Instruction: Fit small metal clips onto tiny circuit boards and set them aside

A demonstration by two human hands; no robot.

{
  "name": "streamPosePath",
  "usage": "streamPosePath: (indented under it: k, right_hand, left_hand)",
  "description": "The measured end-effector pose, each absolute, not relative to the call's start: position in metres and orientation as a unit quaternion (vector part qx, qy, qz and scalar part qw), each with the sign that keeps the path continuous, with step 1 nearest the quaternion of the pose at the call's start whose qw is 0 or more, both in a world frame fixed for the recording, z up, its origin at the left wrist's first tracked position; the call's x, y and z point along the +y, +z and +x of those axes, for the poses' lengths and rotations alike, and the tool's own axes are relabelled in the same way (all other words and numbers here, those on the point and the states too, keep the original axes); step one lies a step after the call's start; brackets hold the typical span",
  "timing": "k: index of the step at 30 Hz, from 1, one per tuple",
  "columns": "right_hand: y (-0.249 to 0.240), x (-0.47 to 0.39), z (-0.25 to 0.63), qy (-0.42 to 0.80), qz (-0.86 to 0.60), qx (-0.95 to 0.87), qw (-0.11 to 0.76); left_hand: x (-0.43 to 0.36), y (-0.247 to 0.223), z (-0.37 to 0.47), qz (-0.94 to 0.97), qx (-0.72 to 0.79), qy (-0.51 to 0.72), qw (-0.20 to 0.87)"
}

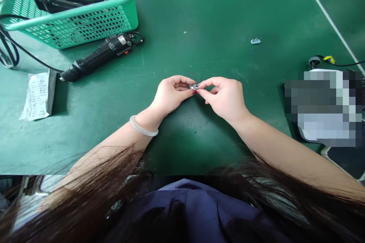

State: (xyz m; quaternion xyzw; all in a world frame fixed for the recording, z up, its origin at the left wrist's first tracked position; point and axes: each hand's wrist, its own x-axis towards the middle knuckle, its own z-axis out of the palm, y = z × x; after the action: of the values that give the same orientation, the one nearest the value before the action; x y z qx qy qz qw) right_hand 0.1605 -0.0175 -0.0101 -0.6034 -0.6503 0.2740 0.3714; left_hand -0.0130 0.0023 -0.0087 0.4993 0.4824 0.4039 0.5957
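Note:
Both hands meet over the middle of the green table. Between their fingertips is a small shiny metal part point(193, 87), too small and too covered to name its kind. My left hand point(173, 93) pinches it from the left with thumb and fingers. From the right, my right hand point(224, 95) pinches at it with thumb and forefinger, the other fingers curled under. A pale bangle point(143, 126) circles my left wrist.
A black electric screwdriver point(99, 57) lies by a green plastic basket point(85, 22) with cables. At left stands a small block with a handwritten paper point(36, 95). A small pale part point(256, 41) lies at back right. A blurred-out object point(325, 106) is at right.

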Motion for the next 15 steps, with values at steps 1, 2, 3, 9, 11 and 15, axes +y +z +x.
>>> streamPosePath:
  k: [1, 2, 3, 9, 11, 15]
  right_hand:
    - [-0.0101, -0.0175, 0.1604, 0.268, -0.604, -0.651, 0.373]
    - [-0.0101, -0.0175, 0.1602, 0.266, -0.604, -0.652, 0.374]
    - [-0.0098, -0.0175, 0.1602, 0.265, -0.604, -0.652, 0.374]
    - [-0.0074, -0.0169, 0.1601, 0.256, -0.607, -0.657, 0.367]
    - [-0.0075, -0.0169, 0.1604, 0.256, -0.607, -0.658, 0.364]
    - [-0.0095, -0.0174, 0.1611, 0.254, -0.604, -0.662, 0.362]
  left_hand:
    - [0.0022, -0.0088, -0.0129, 0.498, 0.482, 0.405, 0.596]
    - [0.0022, -0.0089, -0.0128, 0.498, 0.481, 0.407, 0.596]
    - [0.0022, -0.009, -0.0126, 0.497, 0.48, 0.408, 0.596]
    - [0.0021, -0.0087, -0.0126, 0.498, 0.48, 0.408, 0.596]
    - [0.0018, -0.0083, -0.0127, 0.498, 0.481, 0.408, 0.596]
    - [0.0014, -0.0079, -0.0128, 0.501, 0.483, 0.405, 0.593]
